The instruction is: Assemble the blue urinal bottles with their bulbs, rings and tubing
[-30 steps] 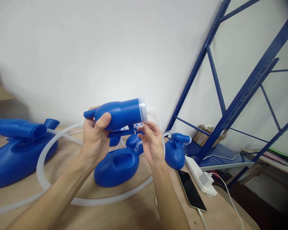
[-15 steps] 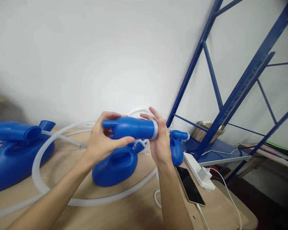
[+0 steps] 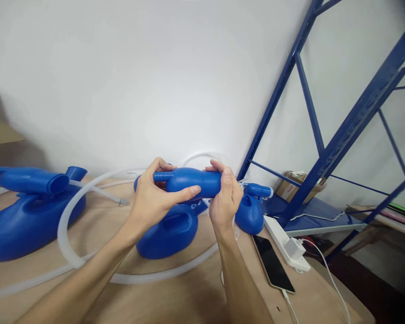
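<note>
Left hand (image 3: 151, 193) and right hand (image 3: 225, 198), grips wrapped around the blue bulbous plastic tube (image 3: 192, 177), seemingly work its covered right end; next calls for a steady counter-hold

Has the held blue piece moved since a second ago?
Yes: against the white power strip, the blue piece is lower and farther right in view.

Soft, diffuse light brightens the white wall (image 3: 145, 90), palest near its middle, while a grey shadow falls beside the cardboard flap (image 3: 2, 130) at left, the floor (image 3: 367, 288) sinks into near-black, and wide-angle distortion slants the blue steel rack (image 3: 357, 112).
</note>
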A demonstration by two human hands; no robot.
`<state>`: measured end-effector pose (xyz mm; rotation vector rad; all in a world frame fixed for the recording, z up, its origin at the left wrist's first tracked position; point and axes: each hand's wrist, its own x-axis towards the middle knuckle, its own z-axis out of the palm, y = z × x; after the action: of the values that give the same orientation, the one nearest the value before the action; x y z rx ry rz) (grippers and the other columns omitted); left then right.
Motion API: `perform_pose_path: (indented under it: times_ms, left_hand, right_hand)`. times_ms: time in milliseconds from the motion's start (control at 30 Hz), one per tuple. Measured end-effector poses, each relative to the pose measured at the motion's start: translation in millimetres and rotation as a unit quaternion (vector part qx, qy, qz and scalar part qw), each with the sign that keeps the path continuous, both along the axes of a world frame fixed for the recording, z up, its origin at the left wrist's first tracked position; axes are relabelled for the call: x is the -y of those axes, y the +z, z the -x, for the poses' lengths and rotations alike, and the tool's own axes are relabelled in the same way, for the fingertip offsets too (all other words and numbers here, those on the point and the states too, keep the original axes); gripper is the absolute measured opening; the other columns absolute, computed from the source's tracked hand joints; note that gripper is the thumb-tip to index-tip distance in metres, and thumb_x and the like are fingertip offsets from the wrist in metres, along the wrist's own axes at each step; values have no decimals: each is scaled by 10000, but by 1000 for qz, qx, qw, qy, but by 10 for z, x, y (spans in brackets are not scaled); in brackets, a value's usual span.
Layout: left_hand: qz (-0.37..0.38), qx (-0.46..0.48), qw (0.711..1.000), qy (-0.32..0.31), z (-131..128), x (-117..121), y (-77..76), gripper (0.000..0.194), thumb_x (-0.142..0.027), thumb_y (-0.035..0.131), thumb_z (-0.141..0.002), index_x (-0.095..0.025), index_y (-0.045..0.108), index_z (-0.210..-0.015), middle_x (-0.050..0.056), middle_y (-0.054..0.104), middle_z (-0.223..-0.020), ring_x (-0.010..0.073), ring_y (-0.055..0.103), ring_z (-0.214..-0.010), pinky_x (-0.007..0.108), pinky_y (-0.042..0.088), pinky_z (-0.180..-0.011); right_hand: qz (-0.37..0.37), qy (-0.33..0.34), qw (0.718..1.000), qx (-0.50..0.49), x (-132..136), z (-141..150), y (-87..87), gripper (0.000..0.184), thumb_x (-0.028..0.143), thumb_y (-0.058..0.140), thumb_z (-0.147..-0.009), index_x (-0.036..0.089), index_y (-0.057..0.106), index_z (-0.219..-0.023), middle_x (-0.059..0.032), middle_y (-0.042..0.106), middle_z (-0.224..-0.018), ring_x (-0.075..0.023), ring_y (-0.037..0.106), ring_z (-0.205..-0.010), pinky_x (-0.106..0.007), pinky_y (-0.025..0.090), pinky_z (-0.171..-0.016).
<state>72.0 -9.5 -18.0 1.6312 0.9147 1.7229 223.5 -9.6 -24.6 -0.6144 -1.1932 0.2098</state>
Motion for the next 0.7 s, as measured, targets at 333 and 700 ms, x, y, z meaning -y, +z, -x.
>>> perform_pose_path:
  times_ms: [333, 700]
  left_hand:
    - [95, 97, 983, -125, 133, -230, 37, 550, -554, 924, -640, -210, 534, -820, -53, 547, -703, 131, 563, -621, 200, 430, -487]
    - [60, -20, 995, -78, -9, -104, 5, 542, -569, 927, -596, -213, 587, -823, 5, 651, -739, 193, 632, -639, 291, 514, -536]
  right_hand:
    - [73, 215, 974, -17, 2, -152, 132, 655, 732, 314, -1022, 355, 558, -1499, -55, 735, -1293, -272, 636, -1289, -559, 411, -1174]
    - [139, 185, 971, -63, -130, -145, 53, 640, 729, 353, -999, 342, 545, -1472, -59, 611, -1506, -242, 473, -1491, -523, 301, -1244]
